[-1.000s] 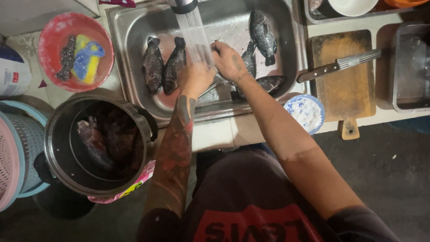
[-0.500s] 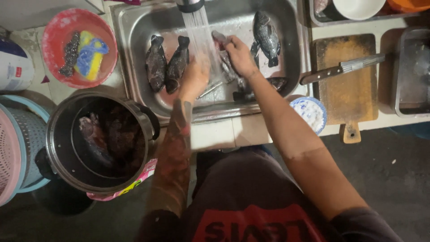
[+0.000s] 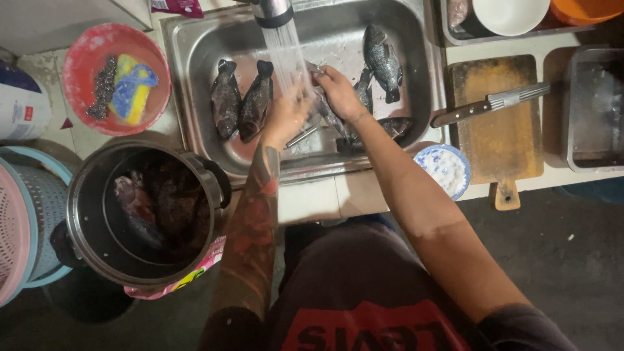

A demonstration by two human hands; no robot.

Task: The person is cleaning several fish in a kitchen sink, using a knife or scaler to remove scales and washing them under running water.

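My right hand (image 3: 339, 91) grips a dark fish (image 3: 328, 116) in the middle of the steel sink (image 3: 188, 84), beside the water stream (image 3: 289, 58) that falls from the tap (image 3: 273, 12). Under that stream my left hand (image 3: 287, 116) is blurred, close against the same fish. Whether its fingers close on the fish is unclear. Two dark fish (image 3: 240, 104) lie side by side at the sink's left. Another fish (image 3: 382, 57) lies at the upper right, and one more (image 3: 398, 127) near my right forearm. A thin metal tool (image 3: 302, 136) lies just below my left hand.
A dark pot (image 3: 81, 195) holding fish stands at the lower left, beside pink and blue baskets (image 3: 26, 227). A red bowl (image 3: 88, 49) holds scrubbers. Right of the sink lie a wooden board (image 3: 500, 143) with a knife (image 3: 494, 107), a small blue-white bowl (image 3: 445, 168) and a metal tray (image 3: 575, 110).
Both hands have lifted the fish up and a little right, closer to the tap's stream. The left hand now sits in the falling water.
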